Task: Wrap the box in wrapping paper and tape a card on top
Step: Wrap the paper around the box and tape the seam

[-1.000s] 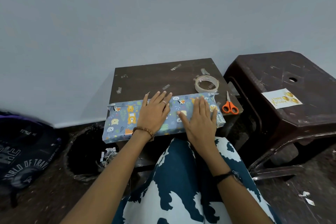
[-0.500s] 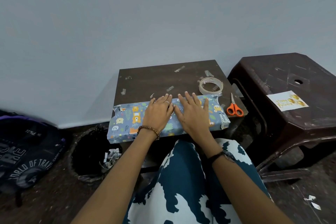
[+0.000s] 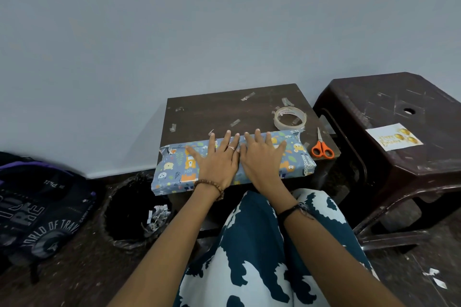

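The box (image 3: 232,164), wrapped in blue animal-print paper, lies along the near edge of the small dark bench (image 3: 212,112). Both hands press flat on its top, side by side — the left hand (image 3: 218,159) and the right hand (image 3: 262,157) spread with fingers extended, grasping nothing. A tape roll (image 3: 290,118) and orange scissors (image 3: 322,146) sit to the right; the card (image 3: 394,140) rests on the neighbouring stool (image 3: 399,169).

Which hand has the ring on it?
The left hand wears the ring, and a brown bead bracelet circles its wrist. The right hand has bare fingers and a thin black wristband. Both lie flat on the wrapped box.
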A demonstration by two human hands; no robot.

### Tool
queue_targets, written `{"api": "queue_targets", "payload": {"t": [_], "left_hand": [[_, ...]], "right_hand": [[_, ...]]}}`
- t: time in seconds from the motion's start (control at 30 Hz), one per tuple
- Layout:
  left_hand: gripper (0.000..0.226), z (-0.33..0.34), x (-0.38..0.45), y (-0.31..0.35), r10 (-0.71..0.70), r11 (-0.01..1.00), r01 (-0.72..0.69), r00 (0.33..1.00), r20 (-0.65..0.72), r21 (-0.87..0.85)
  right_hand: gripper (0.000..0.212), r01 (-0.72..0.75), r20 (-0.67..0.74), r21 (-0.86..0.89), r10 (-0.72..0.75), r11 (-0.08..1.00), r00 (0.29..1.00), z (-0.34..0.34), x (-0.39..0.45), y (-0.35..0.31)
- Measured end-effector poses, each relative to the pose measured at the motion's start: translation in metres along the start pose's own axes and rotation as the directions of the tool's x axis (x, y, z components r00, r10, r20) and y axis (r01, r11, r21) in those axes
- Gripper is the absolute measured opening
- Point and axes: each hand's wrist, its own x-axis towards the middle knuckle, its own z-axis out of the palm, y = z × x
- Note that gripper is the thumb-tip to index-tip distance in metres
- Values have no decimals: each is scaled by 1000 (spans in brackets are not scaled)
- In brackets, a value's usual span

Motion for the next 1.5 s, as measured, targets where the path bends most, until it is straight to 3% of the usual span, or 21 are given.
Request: {"api": "queue_targets", "payload": {"t": [0.13, 0.33, 0.43, 0.5, 0.57, 0.63, 0.7, 0.8, 0.83, 0.9, 1.03, 1.13, 1.3, 1.5], "left_hand": [[47, -10, -4, 5, -10, 998, 10, 1000, -2, -57], [53, -7, -2, 1, -36, 993, 32, 999, -35, -114], [54, -6, -1, -2, -33, 983, 25, 999, -39, -183], [54, -6, -2, -2, -10, 986, 1, 998, -56, -166], [54, -6, -3, -2, 7, 989, -18, 997, -71, -146], [55, -6, -3, -2, 19, 992, -28, 997, -79, -122], [57, -4, -2, -1, 17, 996, -25, 996, -85, -90], [72, 0, -3, 0, -7, 1000, 4, 992, -126, -23], [79, 1, -3, 0, -8, 1000, 7, 990, -138, -9], [86, 2, -1, 0, -18, 1000, 17, 989, -144, -14], [91, 0, 2, 0, -28, 999, 24, 993, -115, -40], [94, 0, 2, 0, -26, 999, 22, 994, -108, -40], [94, 2, 3, 1, -20, 1000, 18, 991, -135, -15], [79, 5, -2, 1, -17, 995, -4, 976, -219, -97]], "right_hand": [[54, 92, 25, -24, -91, 995, 995, 3, -5, 26], [60, -58, 54, -8, 58, 998, 997, -9, -1, 49], [55, 94, -6, -50, -94, 994, 996, -14, 9, 35], [51, 227, 41, 118, -233, 967, 972, -13, 21, 24], [39, 212, 113, 377, -272, 902, 956, -12, 32, 16], [28, 182, 64, 489, -244, 853, 968, -13, 38, 14], [22, 224, 27, 396, -255, 891, 967, -13, 43, 14], [16, 426, -18, -64, -428, 902, 903, -14, 42, 11], [29, 453, -18, -148, -460, 879, 888, -14, 41, 9], [45, 474, -33, -208, -490, 856, 871, -13, 42, 10], [37, 514, 6, -337, -544, 789, 839, -14, 49, 11], [31, 554, 18, -390, -595, 736, 804, -18, 47, 11], [23, 568, -93, -445, -666, 692, 740, -19, 45, 11], [25, 558, -142, -277, -607, 782, 782, -10, 32, 8]]}}
